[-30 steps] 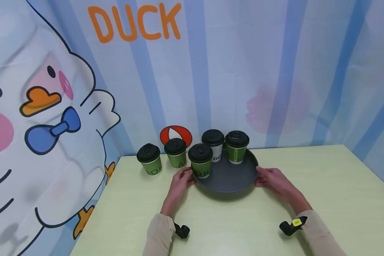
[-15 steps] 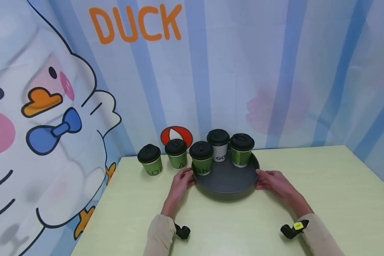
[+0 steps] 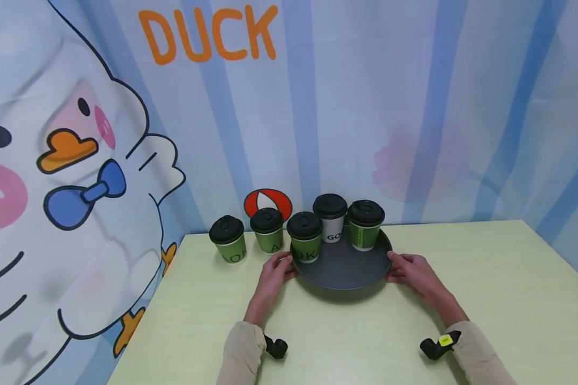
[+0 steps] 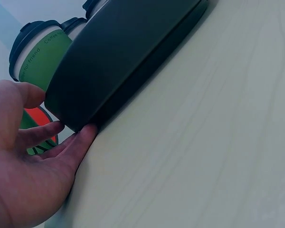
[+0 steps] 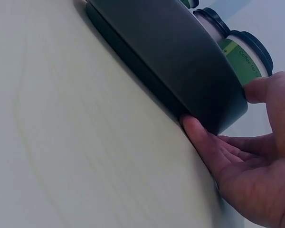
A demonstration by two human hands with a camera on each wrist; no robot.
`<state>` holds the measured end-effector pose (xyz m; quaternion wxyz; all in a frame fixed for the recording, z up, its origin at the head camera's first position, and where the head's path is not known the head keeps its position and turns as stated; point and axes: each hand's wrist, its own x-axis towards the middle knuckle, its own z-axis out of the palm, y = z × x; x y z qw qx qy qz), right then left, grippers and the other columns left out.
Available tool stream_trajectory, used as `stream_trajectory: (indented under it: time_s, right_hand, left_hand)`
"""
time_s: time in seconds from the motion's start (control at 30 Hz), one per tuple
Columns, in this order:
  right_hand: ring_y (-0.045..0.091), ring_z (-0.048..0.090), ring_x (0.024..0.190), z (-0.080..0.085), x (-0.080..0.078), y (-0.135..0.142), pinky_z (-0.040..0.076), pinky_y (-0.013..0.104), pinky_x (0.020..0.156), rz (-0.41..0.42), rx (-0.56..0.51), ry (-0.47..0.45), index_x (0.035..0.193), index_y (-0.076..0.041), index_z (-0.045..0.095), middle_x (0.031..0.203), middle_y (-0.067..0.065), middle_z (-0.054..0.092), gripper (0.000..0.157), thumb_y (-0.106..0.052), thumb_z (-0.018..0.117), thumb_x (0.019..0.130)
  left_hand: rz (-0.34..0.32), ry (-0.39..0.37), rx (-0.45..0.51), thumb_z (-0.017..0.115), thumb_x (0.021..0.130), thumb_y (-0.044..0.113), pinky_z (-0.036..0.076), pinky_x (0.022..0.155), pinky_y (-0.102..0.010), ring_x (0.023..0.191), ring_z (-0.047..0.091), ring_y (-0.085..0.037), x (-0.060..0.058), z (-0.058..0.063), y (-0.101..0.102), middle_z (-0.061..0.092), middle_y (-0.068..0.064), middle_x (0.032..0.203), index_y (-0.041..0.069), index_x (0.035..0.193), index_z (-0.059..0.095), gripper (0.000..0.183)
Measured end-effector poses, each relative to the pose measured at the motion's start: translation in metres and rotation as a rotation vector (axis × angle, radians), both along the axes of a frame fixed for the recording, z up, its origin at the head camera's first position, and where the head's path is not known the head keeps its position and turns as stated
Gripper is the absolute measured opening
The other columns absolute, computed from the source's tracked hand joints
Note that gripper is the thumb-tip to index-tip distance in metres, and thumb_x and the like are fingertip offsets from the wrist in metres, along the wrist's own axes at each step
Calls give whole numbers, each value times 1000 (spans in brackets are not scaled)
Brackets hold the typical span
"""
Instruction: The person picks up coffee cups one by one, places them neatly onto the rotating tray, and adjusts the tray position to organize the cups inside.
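Observation:
A round dark grey tray (image 3: 344, 270) with a raised rim sits over the table, held on both sides. At its left edge my left hand (image 3: 272, 275) grips it, thumb at the rim and fingers under the base, as the left wrist view shows. My right hand (image 3: 414, 274) holds the opposite edge the same way, its fingers (image 5: 199, 133) tucked beneath. Three black-lidded paper cups stand upright on the tray: a green cup (image 3: 305, 249) at the left near my left hand, a white cup (image 3: 333, 230) at the back, and another green cup (image 3: 364, 237) at the back right.
Two more green lidded cups, an outer one (image 3: 231, 251) and an inner one (image 3: 270, 241), stand on the pale table (image 3: 347, 342) left of the tray. A printed backdrop (image 3: 347, 107) with a cartoon duck rises right behind the table's back edge.
The white cup and the right green cup have shifted slightly right on the tray; the left green cup sits slightly farther back. Both hands keep their hold on the rim.

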<state>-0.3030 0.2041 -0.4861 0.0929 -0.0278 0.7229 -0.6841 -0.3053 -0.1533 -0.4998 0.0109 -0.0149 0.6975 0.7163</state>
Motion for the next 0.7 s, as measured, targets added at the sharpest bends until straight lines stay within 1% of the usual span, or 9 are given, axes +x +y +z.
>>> stream_trajectory:
  time_s: [0.17,0.27,0.33,0.4,0.47,0.53,0.63,0.7]
  right_hand:
    - [13,70,84,-1,-1,-1,62,28,81,-25,23,-15,148,22,32,104,15,67,79,-42,56,108]
    - [12,70,84,-1,-1,-2,62,27,80,-35,33,-13,147,21,33,103,15,66,78,-43,55,108]
    - [12,69,83,-1,-2,-2,61,26,80,-37,30,-11,147,21,35,103,14,66,77,-42,55,108]
    - [11,69,83,-2,-2,-2,61,26,79,-39,26,-10,146,21,36,102,14,66,75,-41,54,109]
    - [11,69,83,-2,-1,-3,61,26,79,-42,23,-11,146,21,36,102,13,66,74,-41,55,109]
    - [11,70,82,-3,-1,-3,61,26,79,-50,23,-9,145,21,37,101,13,67,74,-41,55,108]
    - [11,70,81,-4,0,-3,61,25,78,-65,35,4,144,21,39,100,12,68,75,-43,56,108]
    - [11,70,80,-6,2,-4,61,25,78,-70,45,22,143,22,40,99,12,69,75,-43,56,108]
  left_hand:
    - [-5,9,2,53,108,19,57,98,-38,106,66,-20,0,0,0,60,-25,134,-7,143,52,43]
    - [-10,11,6,53,108,19,57,98,-38,106,65,-20,0,1,0,59,-25,135,-7,143,51,44]
    - [-20,12,-2,53,108,20,56,100,-39,109,65,-23,1,4,-2,58,-26,136,-7,145,49,46]
    - [-20,20,-39,53,108,21,55,101,-41,113,65,-28,3,8,-4,58,-26,136,-8,146,47,49]
    - [-11,38,-87,53,107,22,53,104,-43,117,64,-34,5,17,-8,58,-26,136,-8,148,45,51]
    - [0,71,-137,53,108,24,52,106,-45,122,62,-39,8,28,-13,57,-26,137,-8,148,45,52]
    - [15,129,-167,55,109,27,49,109,-48,126,59,-42,14,50,-23,56,-26,140,-4,147,50,50]
    - [29,183,-173,56,109,29,48,110,-49,127,59,-42,19,66,-32,57,-26,140,-3,144,54,48]
